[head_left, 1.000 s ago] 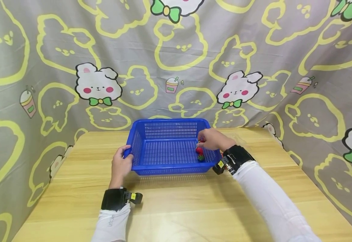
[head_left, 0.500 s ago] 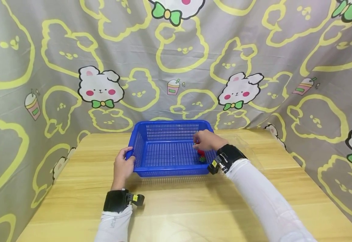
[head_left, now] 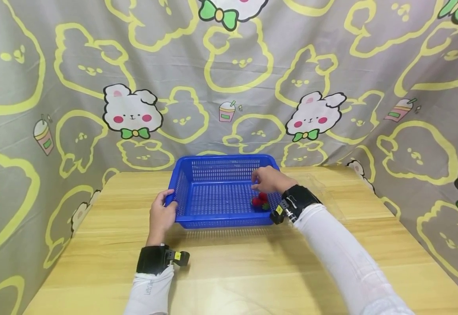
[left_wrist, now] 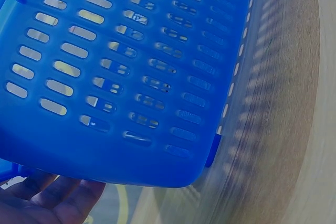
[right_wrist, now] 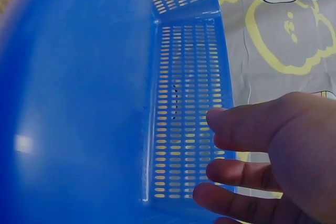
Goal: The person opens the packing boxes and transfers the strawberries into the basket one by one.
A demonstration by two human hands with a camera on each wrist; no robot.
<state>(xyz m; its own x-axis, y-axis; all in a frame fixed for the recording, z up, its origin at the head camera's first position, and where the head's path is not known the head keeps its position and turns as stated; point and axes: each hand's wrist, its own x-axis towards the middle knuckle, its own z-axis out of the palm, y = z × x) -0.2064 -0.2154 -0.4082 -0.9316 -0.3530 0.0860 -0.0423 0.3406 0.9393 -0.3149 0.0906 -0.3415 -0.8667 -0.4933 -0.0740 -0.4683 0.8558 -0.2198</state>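
In the head view, red strawberries [head_left: 256, 202] with green leaves lie together in the right front part of a blue plastic basket [head_left: 225, 217]. Just above them is my right hand [head_left: 271, 180], fingers loosely bent and apart; the right wrist view shows nothing between the thumb and fingers of that hand [right_wrist: 268, 156]. My left hand [head_left: 162, 217] holds the basket's left rim, thumb on the near side. From the left wrist, the slotted outside wall of the basket [left_wrist: 94, 156] fills much of the view, with fingertips [left_wrist: 79, 195] at its lower edge.
The basket stands on a light wooden table [head_left: 229, 271]. To its right lies a clear plastic piece [head_left: 333, 203], partly behind the right wrist. A grey patterned curtain [head_left: 197, 65] closes off the back and both sides.
My right hand has let go of a strawberry, which now lies against the others in the basket. Its fingers have spread slightly. The left hand keeps its hold on the rim.
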